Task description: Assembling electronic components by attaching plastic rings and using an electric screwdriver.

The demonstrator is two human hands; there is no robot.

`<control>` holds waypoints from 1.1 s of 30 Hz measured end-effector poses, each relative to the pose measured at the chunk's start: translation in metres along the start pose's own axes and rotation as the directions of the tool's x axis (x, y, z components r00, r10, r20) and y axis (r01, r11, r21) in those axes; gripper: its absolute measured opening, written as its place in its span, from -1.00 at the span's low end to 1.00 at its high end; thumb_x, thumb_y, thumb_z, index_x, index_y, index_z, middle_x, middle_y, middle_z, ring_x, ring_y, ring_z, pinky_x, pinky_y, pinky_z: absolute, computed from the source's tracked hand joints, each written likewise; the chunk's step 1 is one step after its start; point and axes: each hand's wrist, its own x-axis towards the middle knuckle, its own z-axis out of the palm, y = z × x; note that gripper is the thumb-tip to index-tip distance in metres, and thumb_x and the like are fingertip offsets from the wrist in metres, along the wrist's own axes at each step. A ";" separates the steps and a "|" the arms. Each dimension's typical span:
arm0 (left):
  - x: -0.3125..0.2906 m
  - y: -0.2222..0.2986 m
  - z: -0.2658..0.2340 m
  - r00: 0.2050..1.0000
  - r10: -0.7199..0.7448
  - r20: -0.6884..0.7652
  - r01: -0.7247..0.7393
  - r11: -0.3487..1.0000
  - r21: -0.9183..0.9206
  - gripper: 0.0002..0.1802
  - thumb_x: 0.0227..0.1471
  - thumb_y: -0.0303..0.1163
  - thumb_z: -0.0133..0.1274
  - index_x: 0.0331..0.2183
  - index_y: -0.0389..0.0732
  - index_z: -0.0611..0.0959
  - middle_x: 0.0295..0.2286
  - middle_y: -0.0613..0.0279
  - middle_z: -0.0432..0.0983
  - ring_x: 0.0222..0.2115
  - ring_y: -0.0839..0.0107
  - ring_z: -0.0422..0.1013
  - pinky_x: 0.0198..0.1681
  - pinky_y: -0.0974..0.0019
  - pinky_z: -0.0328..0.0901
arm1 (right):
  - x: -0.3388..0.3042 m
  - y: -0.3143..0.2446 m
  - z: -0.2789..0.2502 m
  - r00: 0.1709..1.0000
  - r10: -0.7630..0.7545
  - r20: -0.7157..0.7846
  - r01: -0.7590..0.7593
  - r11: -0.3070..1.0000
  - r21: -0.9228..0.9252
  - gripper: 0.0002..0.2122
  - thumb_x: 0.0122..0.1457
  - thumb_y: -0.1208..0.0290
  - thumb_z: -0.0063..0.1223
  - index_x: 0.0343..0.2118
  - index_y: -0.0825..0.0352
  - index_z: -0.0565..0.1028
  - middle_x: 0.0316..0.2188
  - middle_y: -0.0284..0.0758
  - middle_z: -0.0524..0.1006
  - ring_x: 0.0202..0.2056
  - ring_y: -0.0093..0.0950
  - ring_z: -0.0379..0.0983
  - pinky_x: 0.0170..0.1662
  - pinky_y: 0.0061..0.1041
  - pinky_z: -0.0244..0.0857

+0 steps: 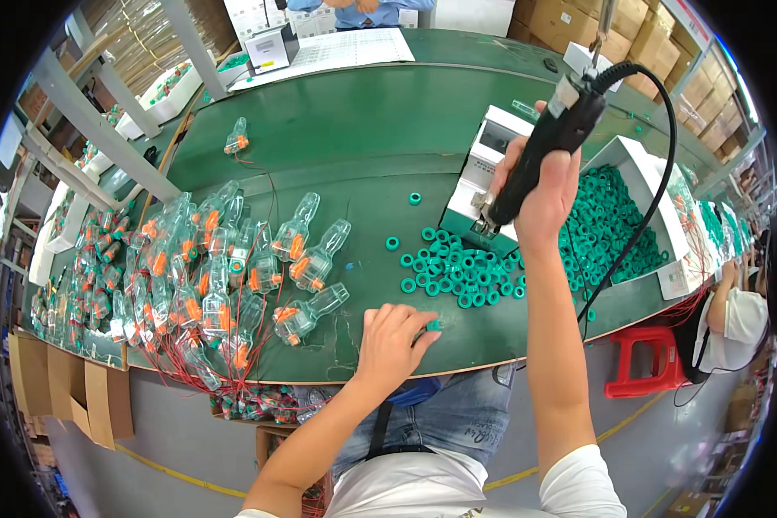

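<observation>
Chunky corded screwdriver point(554, 138) fills the right hand point(549, 192), while the left hand point(392, 344) has a green ring point(433, 325) pinched at its right side, pretty near the ring pile point(456, 273).

A red stool point(663, 352) stands on grey floor point(186, 423).

Green ring point(433, 325): partly hidden by left hand point(390, 345) | White-green device point(475, 186): partly covered by right hand point(551, 186), black tool point(547, 138) | Co-worker point(354, 15): head cut off, upper edge | Paper sheet point(345, 59): marks too small to read
</observation>
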 end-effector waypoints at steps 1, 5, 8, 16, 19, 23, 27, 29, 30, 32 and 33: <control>0.004 0.001 0.002 1.000 0.009 -0.012 -0.009 1.000 -0.001 -0.76 -0.12 -0.30 0.30 -0.31 -0.09 0.70 -0.43 0.38 0.49 -0.36 0.34 0.36 -0.25 0.24 0.12 | -0.009 -0.006 0.002 0.998 0.036 0.044 -0.036 0.999 -0.013 -0.26 0.24 -0.21 -0.16 0.24 0.37 0.11 -0.55 -0.31 0.39 -0.69 -0.53 0.34 -0.64 -0.58 0.24; 0.008 0.002 0.005 1.000 0.014 -0.020 -0.014 1.000 -0.003 -0.77 -0.12 -0.30 0.30 -0.33 -0.09 0.70 -0.46 0.39 0.48 -0.37 0.34 0.35 -0.24 0.24 0.12 | -0.065 -0.023 0.021 0.979 0.194 0.069 -0.203 0.967 0.154 -0.17 0.14 -0.29 -0.04 0.20 0.41 0.14 -0.54 -0.33 0.43 -0.66 -0.58 0.36 -0.62 -0.62 0.21; 0.009 0.003 0.005 1.000 -0.010 0.003 0.010 1.000 -0.016 -0.78 -0.13 -0.30 0.30 -0.35 -0.10 0.69 -0.45 0.38 0.47 -0.37 0.33 0.35 -0.24 0.24 0.11 | -0.091 -0.023 0.027 0.953 0.293 0.080 -0.303 0.933 0.194 -0.04 0.04 -0.37 0.02 0.23 0.45 0.11 -0.53 -0.35 0.43 -0.63 -0.60 0.37 -0.60 -0.64 0.23; 0.007 0.000 0.005 1.000 -0.001 0.016 0.000 1.000 0.003 -0.79 -0.11 -0.29 0.29 -0.43 -0.13 0.61 -0.42 0.35 0.44 -0.35 0.31 0.34 -0.25 0.22 0.10 | -0.115 -0.002 0.027 0.944 0.297 0.143 -0.326 0.902 0.282 -0.09 -0.01 -0.25 0.17 0.17 0.47 0.15 -0.52 -0.28 0.45 -0.63 -0.50 0.40 -0.60 -0.56 0.28; 0.008 0.000 0.006 0.999 0.049 0.009 -0.049 0.998 0.042 -0.78 -0.09 -0.28 0.27 -0.42 -0.13 0.58 -0.42 0.34 0.41 -0.35 0.29 0.33 -0.25 0.21 0.10 | -0.121 -0.004 0.025 0.936 0.311 0.164 -0.350 0.872 0.342 -0.11 -0.08 -0.13 0.31 0.15 0.43 0.17 -0.54 -0.22 0.45 -0.64 -0.39 0.42 -0.61 -0.47 0.34; 0.006 -0.005 0.008 0.988 0.150 0.031 -0.153 0.981 0.117 -0.74 -0.07 -0.29 0.24 -0.36 -0.17 0.55 -0.45 0.27 0.35 -0.36 0.25 0.32 -0.27 0.19 0.12 | -0.131 -0.010 0.025 0.943 0.291 0.158 -0.327 0.897 0.298 -0.08 -0.04 -0.23 0.21 0.16 0.50 0.18 -0.53 -0.29 0.46 -0.63 -0.51 0.37 -0.56 -0.54 0.26; 0.010 -0.011 0.016 0.972 0.217 0.086 -0.230 0.952 0.201 -0.72 -0.06 -0.28 0.23 -0.36 -0.22 0.52 -0.47 0.22 0.32 -0.38 0.22 0.33 -0.30 0.18 0.18 | -0.117 -0.017 0.031 0.947 0.267 0.180 -0.308 0.915 0.259 -0.08 0.02 -0.18 0.22 0.20 0.55 0.15 -0.53 -0.38 0.47 -0.62 -0.64 0.32 -0.54 -0.63 0.20; 0.013 -0.010 0.021 0.956 0.272 0.106 -0.290 0.926 0.240 -0.73 -0.05 -0.28 0.20 -0.41 -0.22 0.49 -0.47 0.18 0.32 -0.41 0.22 0.34 -0.34 0.20 0.26 | -0.101 -0.024 0.028 0.950 0.230 0.210 -0.281 0.923 0.262 -0.12 0.03 -0.05 0.24 0.21 0.54 0.13 -0.53 -0.36 0.48 -0.60 -0.60 0.37 -0.54 -0.63 0.24; 0.011 -0.007 0.022 0.959 0.262 0.107 -0.281 0.926 0.251 -0.73 -0.05 -0.28 0.20 -0.41 -0.22 0.49 -0.47 0.18 0.32 -0.41 0.22 0.34 -0.34 0.20 0.26 | -0.096 -0.031 0.027 0.962 0.250 0.113 -0.270 0.931 0.245 -0.03 -0.01 -0.17 0.25 0.26 0.47 0.05 -0.50 -0.21 0.50 -0.63 -0.44 0.44 -0.63 -0.55 0.31; 0.015 -0.004 0.020 0.969 0.245 0.031 -0.244 0.931 0.271 -0.75 -0.05 -0.27 0.18 -0.46 -0.19 0.47 -0.50 0.19 0.31 -0.43 0.24 0.34 -0.35 0.22 0.31 | -0.076 -0.049 0.022 0.959 0.235 0.161 -0.270 0.927 0.259 -0.02 0.00 -0.16 0.25 0.27 0.47 0.02 -0.48 -0.23 0.49 -0.63 -0.44 0.44 -0.63 -0.52 0.33; 0.012 0.004 0.017 0.970 0.231 0.078 -0.244 0.910 0.337 -0.78 -0.04 -0.27 0.15 -0.50 -0.17 0.48 -0.53 0.20 0.32 -0.43 0.22 0.36 -0.34 0.20 0.33 | -0.071 -0.055 0.019 0.960 0.228 0.162 -0.266 0.922 0.281 -0.02 0.01 -0.15 0.24 0.27 0.46 0.00 -0.48 -0.25 0.48 -0.63 -0.44 0.43 -0.64 -0.51 0.34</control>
